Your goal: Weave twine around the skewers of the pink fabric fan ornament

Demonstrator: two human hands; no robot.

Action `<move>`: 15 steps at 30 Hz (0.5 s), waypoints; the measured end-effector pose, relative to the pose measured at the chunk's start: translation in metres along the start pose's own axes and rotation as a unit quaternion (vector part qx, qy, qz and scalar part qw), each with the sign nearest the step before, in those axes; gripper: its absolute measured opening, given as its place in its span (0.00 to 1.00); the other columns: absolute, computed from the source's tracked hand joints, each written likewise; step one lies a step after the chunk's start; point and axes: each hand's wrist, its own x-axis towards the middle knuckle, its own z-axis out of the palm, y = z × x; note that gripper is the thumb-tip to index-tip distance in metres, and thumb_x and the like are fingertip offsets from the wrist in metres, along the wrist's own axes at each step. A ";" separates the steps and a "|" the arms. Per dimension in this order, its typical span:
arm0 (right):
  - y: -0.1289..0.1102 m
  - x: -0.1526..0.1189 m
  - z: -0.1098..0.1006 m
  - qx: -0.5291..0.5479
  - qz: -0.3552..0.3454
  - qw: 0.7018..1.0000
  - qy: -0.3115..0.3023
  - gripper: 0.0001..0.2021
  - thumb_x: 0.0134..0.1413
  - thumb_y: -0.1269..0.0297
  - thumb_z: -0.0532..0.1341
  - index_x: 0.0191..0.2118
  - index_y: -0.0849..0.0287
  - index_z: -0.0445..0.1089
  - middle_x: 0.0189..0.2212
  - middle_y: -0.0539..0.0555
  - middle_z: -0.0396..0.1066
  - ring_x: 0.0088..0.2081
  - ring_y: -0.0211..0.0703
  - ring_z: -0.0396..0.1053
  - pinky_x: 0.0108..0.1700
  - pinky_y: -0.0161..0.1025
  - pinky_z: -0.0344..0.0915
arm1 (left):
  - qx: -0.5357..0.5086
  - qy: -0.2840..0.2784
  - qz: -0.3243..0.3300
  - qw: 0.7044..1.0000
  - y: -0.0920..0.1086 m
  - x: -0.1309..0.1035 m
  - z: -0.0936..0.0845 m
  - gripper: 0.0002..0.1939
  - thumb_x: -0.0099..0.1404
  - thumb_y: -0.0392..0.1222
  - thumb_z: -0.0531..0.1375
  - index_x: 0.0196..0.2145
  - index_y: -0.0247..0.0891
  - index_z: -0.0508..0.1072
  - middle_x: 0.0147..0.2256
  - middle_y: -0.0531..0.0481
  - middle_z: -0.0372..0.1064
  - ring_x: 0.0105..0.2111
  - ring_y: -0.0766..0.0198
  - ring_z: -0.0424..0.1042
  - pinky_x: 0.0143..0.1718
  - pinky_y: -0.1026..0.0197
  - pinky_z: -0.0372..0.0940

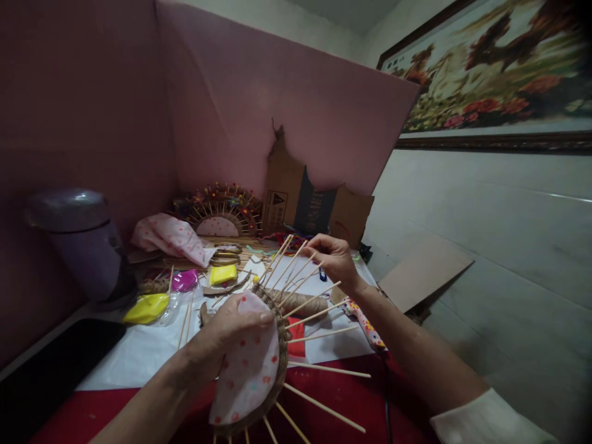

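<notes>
My left hand [231,324] grips a half-round panel [252,370] covered in white cloth with red and pink dots, the thumb lying on its face. Brown twine [281,345] is woven along the panel's curved edge. Thin wooden sticks [324,314] fan out from that edge. At the upper stick tips, my right hand [332,256] is closed in a pinch; what lies between its fingertips is too small to make out. Behind the sticks lies a roll of twine [303,305], with a red packet [296,339] just below it.
A finished-looking half-round piece [219,225] leans at the back beside torn cardboard [319,203]. Dotted cloth [171,237], yellow packets [147,308] and a magenta packet [185,280] lie at left. A lidded tumbler [86,246] and a dark flat object [60,370] occupy the left edge.
</notes>
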 end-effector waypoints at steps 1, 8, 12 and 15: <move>0.002 -0.002 0.004 -0.003 0.009 1.000 -0.020 0.11 0.45 0.58 0.64 0.22 0.60 0.68 0.17 0.46 0.60 0.21 0.34 0.56 0.23 0.34 0.52 | -0.002 -0.002 0.000 1.000 0.001 -0.001 0.001 0.15 0.43 0.44 0.69 0.23 0.36 0.67 0.17 0.56 0.66 0.17 0.69 0.64 0.20 0.67 0.57; 0.008 -0.012 0.030 -0.023 0.051 0.995 -0.083 0.09 0.44 0.62 0.65 0.21 0.61 0.69 0.17 0.47 0.64 0.21 0.34 0.58 0.25 0.33 0.54 | 0.003 -0.020 0.001 1.000 -0.001 -0.001 -0.002 0.14 0.45 0.45 0.68 0.22 0.35 0.68 0.17 0.55 0.65 0.17 0.71 0.63 0.20 0.67 0.56; 0.012 -0.018 0.043 -0.020 0.053 0.988 -0.145 0.07 0.45 0.64 0.64 0.24 0.61 0.71 0.21 0.49 0.68 0.24 0.36 0.63 0.26 0.33 0.57 | -0.007 -0.008 0.004 1.000 -0.005 0.003 -0.002 0.15 0.43 0.45 0.69 0.22 0.35 0.68 0.16 0.56 0.65 0.16 0.70 0.63 0.19 0.67 0.56; 0.013 -0.023 0.053 -0.040 0.071 0.982 -0.172 0.06 0.46 0.64 0.64 0.24 0.61 0.72 0.20 0.49 0.68 0.23 0.36 0.63 0.26 0.33 0.58 | -0.002 0.006 -0.006 1.000 -0.006 0.004 0.000 0.15 0.44 0.46 0.69 0.23 0.36 0.68 0.17 0.55 0.67 0.17 0.68 0.65 0.20 0.66 0.58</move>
